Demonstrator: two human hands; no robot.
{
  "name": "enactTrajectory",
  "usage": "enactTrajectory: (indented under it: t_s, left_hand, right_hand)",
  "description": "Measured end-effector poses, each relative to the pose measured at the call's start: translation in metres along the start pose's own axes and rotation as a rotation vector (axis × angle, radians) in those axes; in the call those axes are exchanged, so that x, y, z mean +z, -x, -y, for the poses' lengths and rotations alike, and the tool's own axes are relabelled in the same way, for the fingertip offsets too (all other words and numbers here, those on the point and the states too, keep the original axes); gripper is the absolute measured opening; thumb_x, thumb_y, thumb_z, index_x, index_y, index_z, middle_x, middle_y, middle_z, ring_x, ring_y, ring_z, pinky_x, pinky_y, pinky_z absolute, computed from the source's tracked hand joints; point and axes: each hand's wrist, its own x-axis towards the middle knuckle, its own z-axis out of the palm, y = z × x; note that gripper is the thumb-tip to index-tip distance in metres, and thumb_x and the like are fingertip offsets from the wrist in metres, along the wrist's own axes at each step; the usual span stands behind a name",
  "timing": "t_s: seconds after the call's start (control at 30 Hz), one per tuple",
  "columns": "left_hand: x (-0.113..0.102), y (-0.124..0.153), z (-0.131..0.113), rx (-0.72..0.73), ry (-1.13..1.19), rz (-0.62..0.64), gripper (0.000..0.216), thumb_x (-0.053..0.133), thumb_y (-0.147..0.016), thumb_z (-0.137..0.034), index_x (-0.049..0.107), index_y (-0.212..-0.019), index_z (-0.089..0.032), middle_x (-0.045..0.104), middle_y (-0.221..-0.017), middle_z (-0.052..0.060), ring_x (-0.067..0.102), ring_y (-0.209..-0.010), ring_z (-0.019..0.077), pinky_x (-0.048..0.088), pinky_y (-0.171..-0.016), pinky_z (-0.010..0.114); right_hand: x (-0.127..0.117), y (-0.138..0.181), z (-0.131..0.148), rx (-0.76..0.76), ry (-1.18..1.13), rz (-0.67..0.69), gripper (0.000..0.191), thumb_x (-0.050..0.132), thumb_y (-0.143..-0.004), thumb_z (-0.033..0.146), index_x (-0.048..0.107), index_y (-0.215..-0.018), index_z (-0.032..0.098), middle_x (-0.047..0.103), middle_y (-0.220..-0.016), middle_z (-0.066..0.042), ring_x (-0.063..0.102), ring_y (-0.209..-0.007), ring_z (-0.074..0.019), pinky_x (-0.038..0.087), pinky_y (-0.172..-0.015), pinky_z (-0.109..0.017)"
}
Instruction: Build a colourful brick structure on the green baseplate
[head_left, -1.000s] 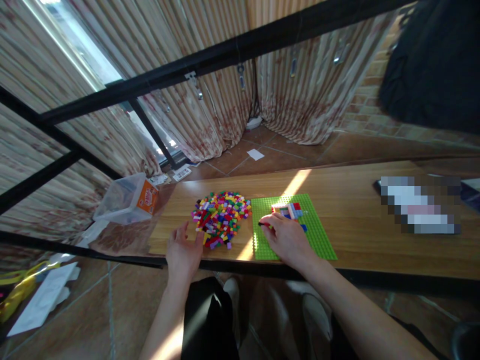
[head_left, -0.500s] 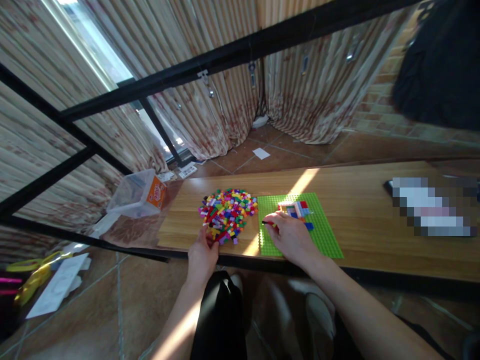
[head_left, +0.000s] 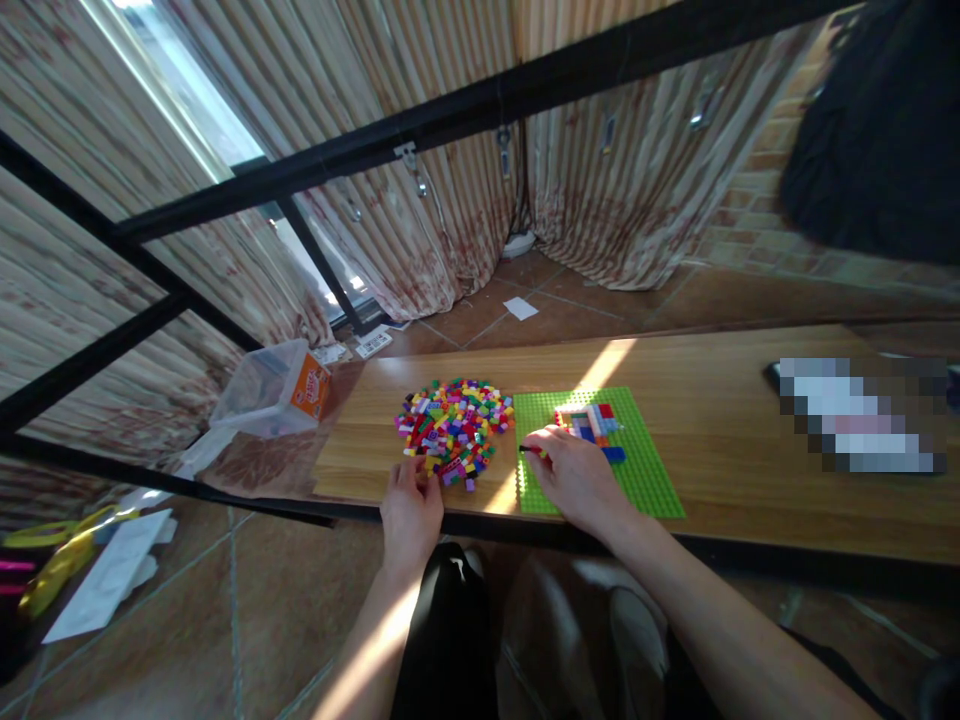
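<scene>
A heap of small coloured toy bricks [head_left: 456,425] lies on the wooden table. At its near edge, my left hand [head_left: 412,505] rests with thumb and fingertips apart, touching the bricks there. My right hand [head_left: 577,470] is above the left part of a green studded baseplate [head_left: 649,480], its fingers pinched on a small dark brick [head_left: 524,449]; a bit of red and yellow also shows by the fingertips. Just beyond this hand stands a low brick build [head_left: 600,422] in red, white and blue, fixed on the baseplate. The knuckles partly cover it.
A clear plastic box [head_left: 274,390] with an orange label stands past the table's left end. At the right of the wooden table [head_left: 720,400] lies a flat, blurred-out object [head_left: 855,415]. A black metal rail [head_left: 465,110] crosses in front of the curtains.
My left hand has shifted slightly right at the heap's near edge, and its fingers have moved over the bricks. My right hand stays nearly in place, still pinching the dark brick.
</scene>
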Motion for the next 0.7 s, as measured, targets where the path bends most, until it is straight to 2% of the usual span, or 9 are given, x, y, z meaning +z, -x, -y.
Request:
enactTrajectory:
  t_s: [0.07,0.17,0.33,0.43,0.57,0.7]
  left_hand:
    - [-0.001,0.003,-0.002,0.022,-0.006,0.045,0.023,0.053,-0.083,-0.020,0.060,-0.104,-0.018,0.062,-0.102,0.008,0.065,-0.076,0.0181,0.052,-0.072,0.032]
    - [-0.001,0.003,-0.003,0.038,-0.045,0.092,0.023,0.055,-0.080,-0.018,0.061,-0.102,-0.018,0.060,-0.105,0.009,0.065,-0.081,0.0195,0.052,-0.073,0.032]
    - [0.001,-0.001,0.000,0.023,-0.061,0.109,0.023,0.054,-0.081,-0.019,0.062,-0.103,-0.019,0.059,-0.107,0.009,0.065,-0.087,0.0210,0.053,-0.078,0.034]
    - [0.000,-0.001,0.001,0.040,-0.062,0.117,0.024,0.052,-0.083,-0.023,0.061,-0.104,-0.018,0.059,-0.108,0.011,0.064,-0.090,0.0226,0.052,-0.080,0.035]
    - [-0.001,0.000,0.003,0.044,-0.047,0.122,0.032,0.051,-0.085,-0.036,0.059,-0.110,-0.017,0.057,-0.110,0.011,0.062,-0.092,0.0244,0.052,-0.084,0.039]
    - [0.001,-0.004,0.005,-0.029,-0.133,0.192,0.059,0.057,-0.079,-0.058,0.053,-0.121,-0.017,0.054,-0.114,0.010,0.061,-0.094,0.0259,0.052,-0.086,0.041]
  right_hand:
    - [0.000,0.000,0.002,0.003,-0.003,0.013,0.021,0.048,-0.092,0.021,0.068,-0.098,0.019,0.069,-0.094,-0.005,0.065,-0.086,-0.0180,0.045,-0.074,-0.027]
    - [0.001,0.002,0.007,0.004,0.009,0.047,0.022,0.046,-0.094,0.022,0.068,-0.098,0.020,0.069,-0.095,-0.006,0.065,-0.084,-0.0176,0.044,-0.072,-0.027]
    - [0.005,0.006,0.017,-0.029,0.028,0.133,0.021,0.046,-0.094,0.023,0.067,-0.097,0.021,0.069,-0.096,-0.005,0.065,-0.085,-0.0177,0.043,-0.068,-0.026]
    - [0.007,0.007,0.019,-0.049,0.038,0.129,0.021,0.046,-0.095,0.023,0.066,-0.096,0.021,0.069,-0.096,-0.005,0.065,-0.084,-0.0170,0.042,-0.068,-0.025]
    - [0.006,0.004,0.020,-0.053,0.047,0.120,0.023,0.043,-0.096,0.023,0.065,-0.092,0.020,0.068,-0.093,-0.005,0.065,-0.082,-0.0169,0.042,-0.066,-0.025]
    - [0.004,0.003,0.022,-0.081,0.057,0.131,0.022,0.044,-0.093,0.022,0.065,-0.091,0.020,0.068,-0.092,-0.004,0.065,-0.082,-0.0176,0.041,-0.062,-0.027]
